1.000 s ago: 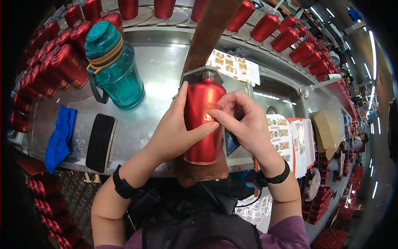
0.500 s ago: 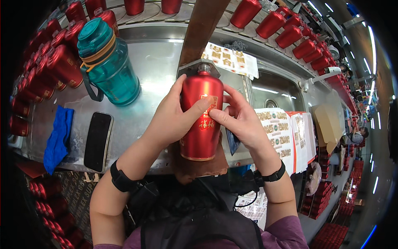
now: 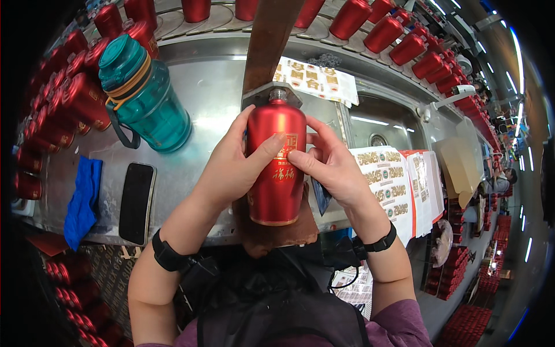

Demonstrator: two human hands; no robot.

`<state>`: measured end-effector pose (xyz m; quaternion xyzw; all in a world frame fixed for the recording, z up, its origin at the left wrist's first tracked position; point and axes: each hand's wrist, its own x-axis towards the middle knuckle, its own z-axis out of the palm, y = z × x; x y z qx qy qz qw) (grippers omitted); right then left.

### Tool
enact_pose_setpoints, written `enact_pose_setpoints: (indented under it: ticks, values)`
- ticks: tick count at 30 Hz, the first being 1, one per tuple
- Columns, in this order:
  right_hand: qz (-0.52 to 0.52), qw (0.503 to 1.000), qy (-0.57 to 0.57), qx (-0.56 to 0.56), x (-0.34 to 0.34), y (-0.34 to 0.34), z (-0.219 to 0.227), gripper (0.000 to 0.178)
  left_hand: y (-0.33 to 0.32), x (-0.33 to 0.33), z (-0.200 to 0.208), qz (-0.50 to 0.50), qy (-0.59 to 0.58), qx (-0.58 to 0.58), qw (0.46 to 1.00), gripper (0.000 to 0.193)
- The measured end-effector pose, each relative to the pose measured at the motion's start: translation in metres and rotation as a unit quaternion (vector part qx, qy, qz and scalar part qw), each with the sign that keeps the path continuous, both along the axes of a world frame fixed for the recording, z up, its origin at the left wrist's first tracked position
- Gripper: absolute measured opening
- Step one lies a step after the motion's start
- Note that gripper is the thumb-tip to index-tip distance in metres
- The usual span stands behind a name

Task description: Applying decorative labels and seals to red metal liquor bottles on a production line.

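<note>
Now | L hand (image 3: 234, 168) & R hand (image 3: 336, 169) both clasping red btl (image 3: 276, 191) | thumbs (image 3: 267, 149) at gold label (image 3: 293, 142)

So it's one red bottle (image 3: 276, 199), a shiny metallic one with rounded shoulders, a body that narrows a bit toward the base and a thin gold line (image 3: 274, 223) round the bottom edge. It's laid back with its front up, neck (image 3: 278, 95) pointing away and base nearest, over a brown block (image 3: 276, 240). The neck looks clear (can't make out if that's a stopper up there). There's a squarish gold label (image 3: 293, 141) on the front, partly hidden, with bigger gold lettering (image 3: 284, 174) below it
</note>
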<state>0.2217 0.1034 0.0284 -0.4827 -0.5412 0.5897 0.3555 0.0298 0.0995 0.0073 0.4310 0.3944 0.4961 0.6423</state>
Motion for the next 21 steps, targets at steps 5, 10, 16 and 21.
enact_pose_setpoints:
  ticks: [5,10,16,21]
  values:
    - [-0.005,1.0,0.01,-0.003,-0.001,0.0,-0.002,0.08,0.0,0.002,-0.002,0.003,-0.022,0.008,1.0,0.076]
    - [-0.004,1.0,0.01,0.002,0.001,-0.001,-0.003,0.078,-0.001,0.002,0.0,0.002,-0.014,0.003,1.0,0.077]
    - [-0.092,0.933,0.288,-0.194,0.028,-0.013,-0.006,0.052,-0.011,-0.005,-0.01,-0.004,-0.032,-0.035,0.999,0.082]
    - [-0.12,0.957,0.226,-0.133,0.01,-0.065,0.006,0.041,-0.019,-0.006,-0.012,-0.034,-0.03,0.015,0.999,0.083]
